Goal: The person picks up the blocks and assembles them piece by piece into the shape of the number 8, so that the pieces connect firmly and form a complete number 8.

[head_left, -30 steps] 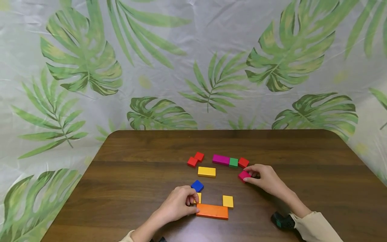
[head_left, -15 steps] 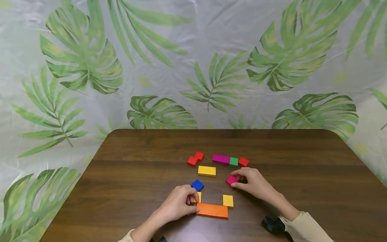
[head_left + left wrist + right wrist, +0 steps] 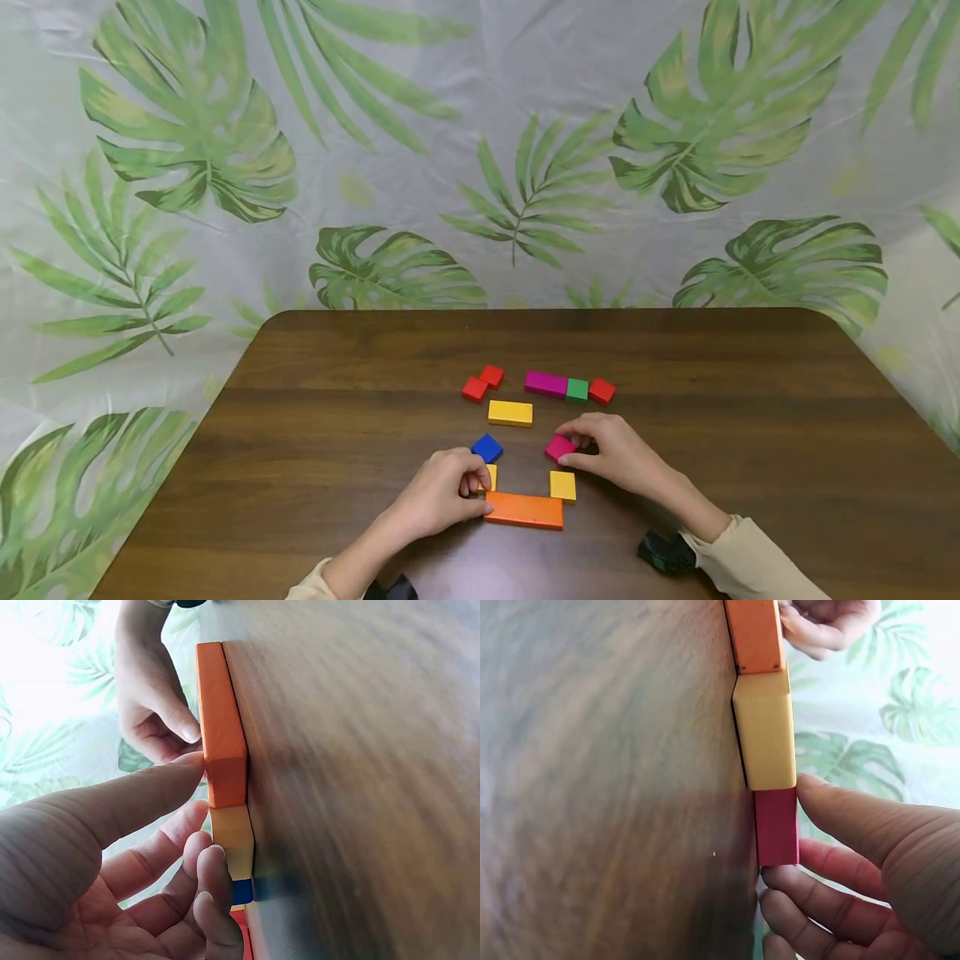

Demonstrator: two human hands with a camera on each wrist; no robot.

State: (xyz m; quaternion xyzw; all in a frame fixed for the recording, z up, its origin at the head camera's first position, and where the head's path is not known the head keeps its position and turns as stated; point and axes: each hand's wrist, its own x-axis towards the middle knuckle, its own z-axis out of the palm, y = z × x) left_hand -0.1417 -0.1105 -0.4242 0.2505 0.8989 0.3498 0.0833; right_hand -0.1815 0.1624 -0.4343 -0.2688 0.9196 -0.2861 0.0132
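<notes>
My right hand (image 3: 611,452) pinches a small pink square block (image 3: 559,448) between thumb and fingers, low over the table. In the right wrist view this pink block (image 3: 777,826) lines up behind a yellow square block (image 3: 765,739). My left hand (image 3: 441,492) rests its thumb tip on the left end of a long orange block (image 3: 523,511). Its fingertips touch another yellow square block (image 3: 491,477), partly covered by them. A blue square block (image 3: 487,449), turned cornerwise, lies just beyond that yellow one. The right-hand yellow square (image 3: 562,486) sits against the orange block's far edge.
A yellow rectangular block (image 3: 510,414) lies farther back. Behind it are two red squares (image 3: 475,389) and a row of a purple block (image 3: 546,383), a green square (image 3: 577,390) and a red square (image 3: 602,391). A leaf-print cloth (image 3: 420,167) hangs behind the wooden table (image 3: 315,433).
My right hand has carried the pink block left and slightly nearer, from beside the red square to just beyond the right-hand yellow square. My left hand stays at the orange block. The head view tilts slightly.
</notes>
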